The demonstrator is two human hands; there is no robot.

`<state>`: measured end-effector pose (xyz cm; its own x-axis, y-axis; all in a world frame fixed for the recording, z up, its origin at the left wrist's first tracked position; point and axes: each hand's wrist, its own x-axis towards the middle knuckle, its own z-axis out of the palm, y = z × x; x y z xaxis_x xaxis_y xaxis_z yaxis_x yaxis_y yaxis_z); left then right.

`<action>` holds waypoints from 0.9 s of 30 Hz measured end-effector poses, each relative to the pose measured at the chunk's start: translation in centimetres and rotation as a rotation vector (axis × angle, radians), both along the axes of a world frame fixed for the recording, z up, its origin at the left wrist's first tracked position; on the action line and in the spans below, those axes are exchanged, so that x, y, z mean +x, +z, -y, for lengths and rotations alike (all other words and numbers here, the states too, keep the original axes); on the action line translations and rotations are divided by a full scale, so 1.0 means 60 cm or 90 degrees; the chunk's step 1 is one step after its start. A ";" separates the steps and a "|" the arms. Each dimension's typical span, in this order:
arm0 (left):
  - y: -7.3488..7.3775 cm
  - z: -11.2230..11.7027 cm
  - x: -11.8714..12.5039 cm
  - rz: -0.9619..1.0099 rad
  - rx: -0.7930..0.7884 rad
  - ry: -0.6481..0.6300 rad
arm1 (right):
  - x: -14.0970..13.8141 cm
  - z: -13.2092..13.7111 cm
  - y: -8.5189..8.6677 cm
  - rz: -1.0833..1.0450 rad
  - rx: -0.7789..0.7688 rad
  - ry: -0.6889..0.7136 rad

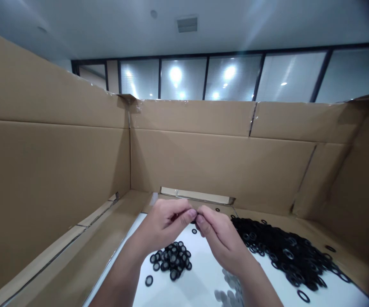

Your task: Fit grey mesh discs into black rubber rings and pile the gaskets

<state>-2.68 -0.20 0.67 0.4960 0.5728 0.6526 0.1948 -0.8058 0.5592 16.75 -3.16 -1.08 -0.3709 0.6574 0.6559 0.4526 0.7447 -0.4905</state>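
L hand (169, 219), head cam, is pinching, fingers curled; R hand (219, 233) is doing same, tips meeting at a small blk piece (195, 221), mostly hidden. Big blk ring heap (280, 251) is lying far R; smaller ring pile (173, 259) is sitting btwn forearms, pale discs (230, 290) by R forearm.

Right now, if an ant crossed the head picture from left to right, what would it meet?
Left cardboard wall, small pile of black rings with pale middles, pale discs, big pile of black rings.
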 end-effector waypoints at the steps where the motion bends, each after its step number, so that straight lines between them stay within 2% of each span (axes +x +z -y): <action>1: 0.000 0.001 -0.002 -0.006 0.014 0.007 | -0.002 0.000 -0.001 -0.013 0.004 -0.008; 4: -0.004 0.003 0.006 0.021 0.022 0.026 | -0.015 -0.003 -0.008 -0.073 0.023 -0.048; 7: -0.012 0.003 0.027 0.094 -0.012 0.035 | -0.030 -0.007 -0.016 -0.148 0.052 -0.097; 10: -0.019 0.003 0.048 0.158 -0.048 0.052 | -0.039 -0.011 -0.022 -0.181 0.090 -0.111; 13: -0.025 0.002 0.059 0.193 -0.062 0.002 | -0.040 -0.015 -0.025 -0.183 0.103 -0.118; 16: -0.028 0.001 0.062 0.210 -0.030 -0.037 | -0.039 -0.017 -0.027 -0.214 0.099 -0.117; 27: -0.029 -0.003 0.065 0.194 -0.011 0.025 | -0.037 -0.026 -0.035 -0.244 0.094 -0.099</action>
<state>1.23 -0.01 -1.07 0.2564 0.6002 0.7577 0.0473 -0.7907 0.6103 14.52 -1.62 -3.19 0.0134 0.5750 0.8180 0.3708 0.7569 -0.5381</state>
